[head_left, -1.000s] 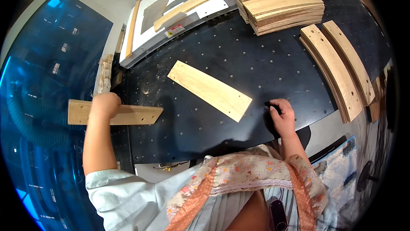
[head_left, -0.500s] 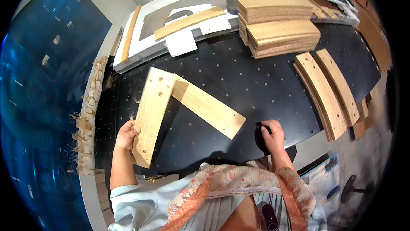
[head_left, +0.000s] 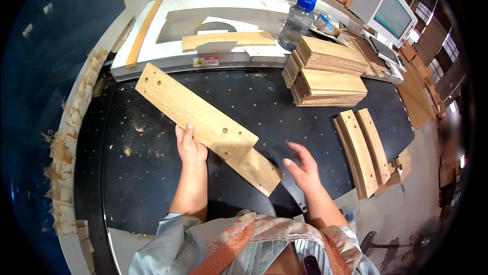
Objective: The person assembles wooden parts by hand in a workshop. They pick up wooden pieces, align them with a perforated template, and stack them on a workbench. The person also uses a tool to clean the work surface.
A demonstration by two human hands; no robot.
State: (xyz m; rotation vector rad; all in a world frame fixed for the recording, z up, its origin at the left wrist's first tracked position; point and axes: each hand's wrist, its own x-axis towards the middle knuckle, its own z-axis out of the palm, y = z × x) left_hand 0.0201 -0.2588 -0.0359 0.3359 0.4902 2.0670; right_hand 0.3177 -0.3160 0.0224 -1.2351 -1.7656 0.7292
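Note:
My left hand [head_left: 190,145] grips the lower long edge of a pale wooden board [head_left: 190,107], thumb on top. Drilled holes show near both of its ends, and it slants from upper left to lower right. Under its right end a second wooden board [head_left: 262,173] sticks out; most of it is hidden. My right hand [head_left: 304,167] holds nothing, its fingers apart, just right of the second board's end. On the black table's right side, curved drilled wooden pieces [head_left: 358,155] lie stacked, with another curved piece [head_left: 373,143] beside them.
Two stacks of wooden boards [head_left: 333,82] stand at the back right of the black perforated table [head_left: 137,173]. Behind them are a water bottle [head_left: 296,23], a keyboard [head_left: 378,46] and a monitor [head_left: 394,16]. A white machine bed [head_left: 168,64] carries loose wooden strips.
My left hand has moved right and swung the held board from near upright to a slant over the second board. My right hand has opened its fingers. The view has shifted.

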